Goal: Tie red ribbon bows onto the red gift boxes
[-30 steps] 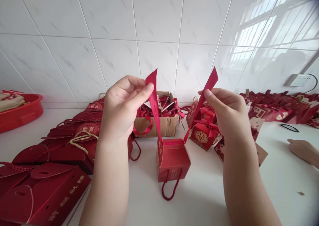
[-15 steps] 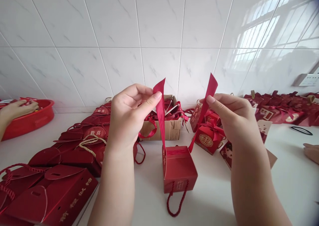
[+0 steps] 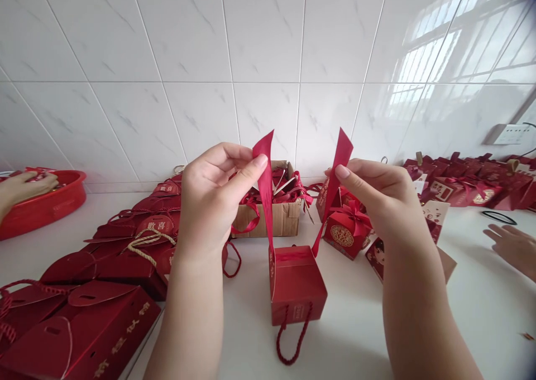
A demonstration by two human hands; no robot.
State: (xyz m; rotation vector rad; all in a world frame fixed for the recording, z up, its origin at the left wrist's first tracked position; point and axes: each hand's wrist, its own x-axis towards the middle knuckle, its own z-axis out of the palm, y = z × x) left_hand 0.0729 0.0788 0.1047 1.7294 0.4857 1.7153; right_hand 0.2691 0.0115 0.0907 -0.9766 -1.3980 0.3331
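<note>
A small red gift box (image 3: 298, 282) rests on the white table, its twisted red cord handle (image 3: 296, 357) lying toward me. Two ends of a red ribbon (image 3: 267, 201) rise from its far side. My left hand (image 3: 221, 201) pinches one end between thumb and fingers, with the pointed tip sticking up. The other end is pinched in my right hand (image 3: 372, 193), its tip also pointing up. Both hands are above the box, a short distance apart, and the ribbon spreads in a V between them and the box.
Large dark red boxes (image 3: 84, 324) fill the left. Behind stands a cardboard box (image 3: 285, 219) of ribbons, beside a finished red box (image 3: 345, 232). More red boxes (image 3: 481, 184) line the back right. Other people's hands show at a red basin (image 3: 50, 207) and at the right edge.
My right hand has come slightly closer to my left, both still pinching the ribbon ends. At the right edge, another person's hand has reached farther into view.
</note>
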